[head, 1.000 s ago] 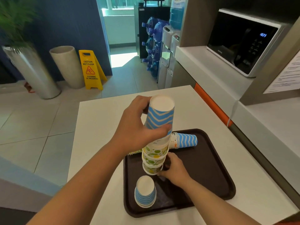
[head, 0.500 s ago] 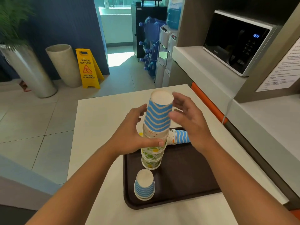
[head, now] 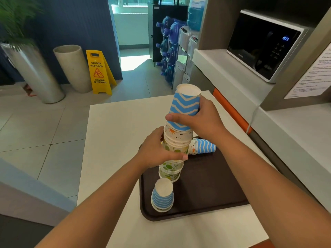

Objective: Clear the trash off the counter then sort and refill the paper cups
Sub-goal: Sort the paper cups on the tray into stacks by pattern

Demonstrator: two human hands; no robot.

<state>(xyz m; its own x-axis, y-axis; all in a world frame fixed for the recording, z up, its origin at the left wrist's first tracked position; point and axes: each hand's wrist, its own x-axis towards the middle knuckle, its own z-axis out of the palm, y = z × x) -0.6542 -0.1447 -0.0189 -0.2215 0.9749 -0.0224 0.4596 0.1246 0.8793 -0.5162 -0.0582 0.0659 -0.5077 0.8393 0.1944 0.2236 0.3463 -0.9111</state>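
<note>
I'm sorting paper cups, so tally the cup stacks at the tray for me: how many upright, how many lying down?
Upright: 2, the tall stack and the short blue stack
Lying down: 1, the tipped stack
Total: 3

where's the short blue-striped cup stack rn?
Head view: short blue-striped cup stack stands upside down at the brown tray's near-left corner, just in front of the tall mixed stack.

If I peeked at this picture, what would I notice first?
Probably the tall tower of upside-down patterned paper cups in the middle, standing on the dark brown plastic tray. The right hand holds its blue zigzag top cup and the left hand steadies the middle. A yellow wet-floor sign stands behind.
</note>
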